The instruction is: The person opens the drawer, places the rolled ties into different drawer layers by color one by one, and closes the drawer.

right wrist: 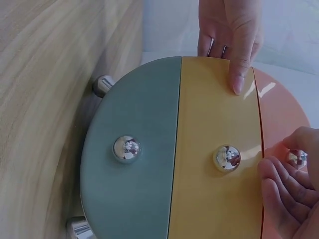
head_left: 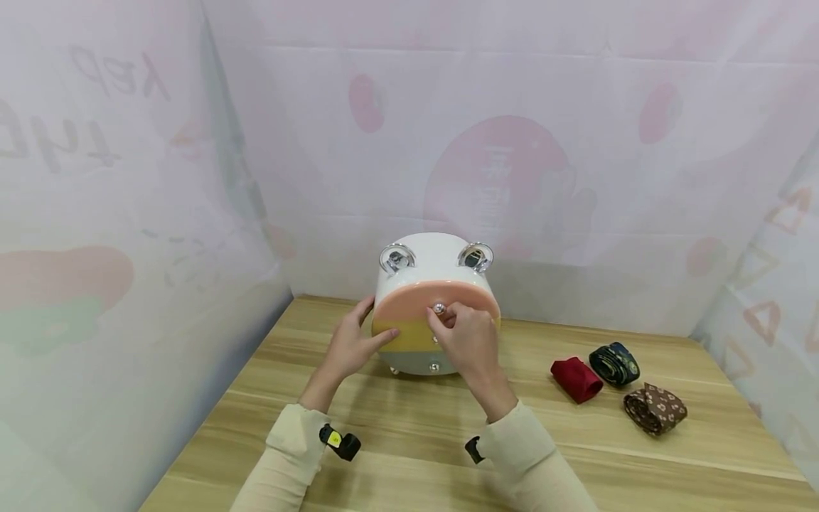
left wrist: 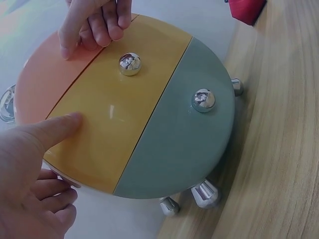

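Head view is showing a round white drawer chest (head_left: 435, 284) standing on the counter (head_left: 397, 434), its three-coloured front facing the person. Her right hand (head_left: 467, 341) is pinching the top silver knob (head_left: 439, 308) on the pink drawer (head_left: 435, 302), while the left hand (head_left: 348, 348) is bracing the chest's side, thumb flat on the yellow drawer (left wrist: 114, 114). Judging from this, a hard tug could be sliding the chest on its small metal feet (left wrist: 204, 194), or the smooth knob could be slipping from the fingertips.

Cream long sleeves (head_left: 291, 455) on both arms, ribbed cuffs. Small black cam clipped at ea. wrist; left one (head_left: 340, 442) w/ yellow sticker.
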